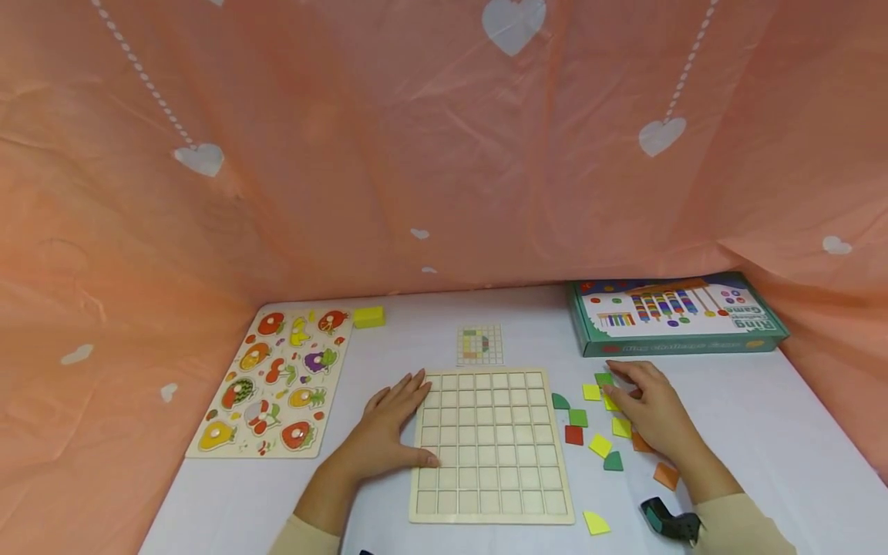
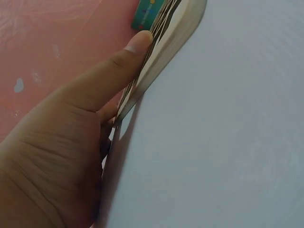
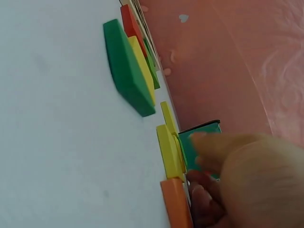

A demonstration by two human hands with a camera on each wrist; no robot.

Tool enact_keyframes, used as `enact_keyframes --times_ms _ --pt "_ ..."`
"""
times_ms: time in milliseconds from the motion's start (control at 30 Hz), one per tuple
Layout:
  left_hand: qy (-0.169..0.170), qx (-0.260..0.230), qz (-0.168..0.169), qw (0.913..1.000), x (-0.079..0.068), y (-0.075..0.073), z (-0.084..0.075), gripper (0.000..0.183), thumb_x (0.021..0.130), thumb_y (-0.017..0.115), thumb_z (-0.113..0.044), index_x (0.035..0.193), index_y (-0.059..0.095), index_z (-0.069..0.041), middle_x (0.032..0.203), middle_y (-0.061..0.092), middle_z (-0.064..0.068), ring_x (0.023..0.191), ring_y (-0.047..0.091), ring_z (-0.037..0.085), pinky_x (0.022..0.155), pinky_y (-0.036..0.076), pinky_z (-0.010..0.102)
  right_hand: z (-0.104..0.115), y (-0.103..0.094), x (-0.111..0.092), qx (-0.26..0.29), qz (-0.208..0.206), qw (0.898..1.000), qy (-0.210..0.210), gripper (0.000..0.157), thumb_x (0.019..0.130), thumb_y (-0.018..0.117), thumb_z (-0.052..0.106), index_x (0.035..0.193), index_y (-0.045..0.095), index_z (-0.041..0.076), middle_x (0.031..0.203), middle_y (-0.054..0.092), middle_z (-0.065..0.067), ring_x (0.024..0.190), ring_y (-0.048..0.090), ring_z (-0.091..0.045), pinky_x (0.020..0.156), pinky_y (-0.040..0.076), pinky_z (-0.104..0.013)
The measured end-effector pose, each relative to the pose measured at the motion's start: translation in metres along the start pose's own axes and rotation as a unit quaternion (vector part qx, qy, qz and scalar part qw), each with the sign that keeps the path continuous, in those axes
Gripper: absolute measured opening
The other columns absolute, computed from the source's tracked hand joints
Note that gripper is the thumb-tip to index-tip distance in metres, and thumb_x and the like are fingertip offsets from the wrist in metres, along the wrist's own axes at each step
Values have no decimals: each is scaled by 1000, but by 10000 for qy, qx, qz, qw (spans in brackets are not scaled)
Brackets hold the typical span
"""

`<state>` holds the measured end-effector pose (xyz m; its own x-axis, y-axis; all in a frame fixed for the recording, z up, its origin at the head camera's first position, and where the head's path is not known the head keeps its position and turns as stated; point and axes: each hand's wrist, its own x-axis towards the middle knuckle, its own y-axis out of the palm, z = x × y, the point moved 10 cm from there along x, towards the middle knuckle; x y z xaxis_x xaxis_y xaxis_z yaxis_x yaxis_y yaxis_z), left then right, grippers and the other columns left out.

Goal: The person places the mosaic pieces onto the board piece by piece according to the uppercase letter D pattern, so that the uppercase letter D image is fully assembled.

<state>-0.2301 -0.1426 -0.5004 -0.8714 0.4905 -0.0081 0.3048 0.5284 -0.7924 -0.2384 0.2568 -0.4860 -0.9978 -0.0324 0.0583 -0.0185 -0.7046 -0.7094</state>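
A pale wooden grid board [image 1: 491, 447] lies flat in the middle of the table, its squares bare. My left hand [image 1: 388, 428] rests at its left edge, thumb on the board and fingers spread along the upper left side. Over the loose pieces to the right hovers my right hand [image 1: 655, 408], thumb and index finger apart around a green square [image 1: 603, 379]. A yellow piece [image 1: 611, 403] is partly hidden beneath that hand. Close by lie a yellow square [image 1: 591, 392], another yellow square [image 1: 620, 428] and an orange piece [image 1: 641, 442]. No piece shows held.
More tiles lie right of the board, among them a red square [image 1: 573, 435] and a green quarter-round [image 1: 613, 462]. A patterned card [image 1: 479, 344] sits behind the board. Around are a fruit puzzle [image 1: 277, 385], yellow block [image 1: 369, 317], game box [image 1: 676, 316] and black object [image 1: 669, 522].
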Motion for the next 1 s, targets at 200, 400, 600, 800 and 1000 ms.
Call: enact_keyframes --times_ms 200,400,600,800,1000 --pt "0 5 11 10000 0 0 1 126 74 93 -67 170 37 -9 180 18 1 165 12 27 129 5 59 -3 -1 3 -224 -77 9995 203 46 106 72 14 145 63 -9 135 48 -29 121 45 -48 93 50 -59" --pt "-71 17 61 10000 -1 2 5 128 72 93 -69 171 37 -10 180 15 -4 165 9 23 129 3 56 -7 0 5 -133 -66 9993 349 39 104 75 13 138 68 -5 135 47 -29 120 46 -49 98 50 -64" --pt "-69 22 40 10000 0 3 5 128 72 93 -69 170 38 -10 180 15 -3 165 9 24 129 3 57 -6 -1 3 40 -160 9994 318 28 103 77 12 127 69 -2 128 61 -24 113 55 -42 99 53 -58" --pt "-95 -6 54 9999 0 3 4 128 72 92 -70 171 37 -10 180 15 -3 165 8 24 130 3 57 -7 -5 -1 480 -419 9971 406 13 107 74 16 114 73 5 112 72 -11 97 59 -28 76 51 -19" --pt "-87 -6 20 10000 1 2 4 127 72 93 -68 170 38 -10 180 17 -2 165 10 25 130 4 57 -4 3 3 552 -84 9980 300 27 107 73 15 130 67 1 113 69 -11 99 58 -28 77 50 -16"
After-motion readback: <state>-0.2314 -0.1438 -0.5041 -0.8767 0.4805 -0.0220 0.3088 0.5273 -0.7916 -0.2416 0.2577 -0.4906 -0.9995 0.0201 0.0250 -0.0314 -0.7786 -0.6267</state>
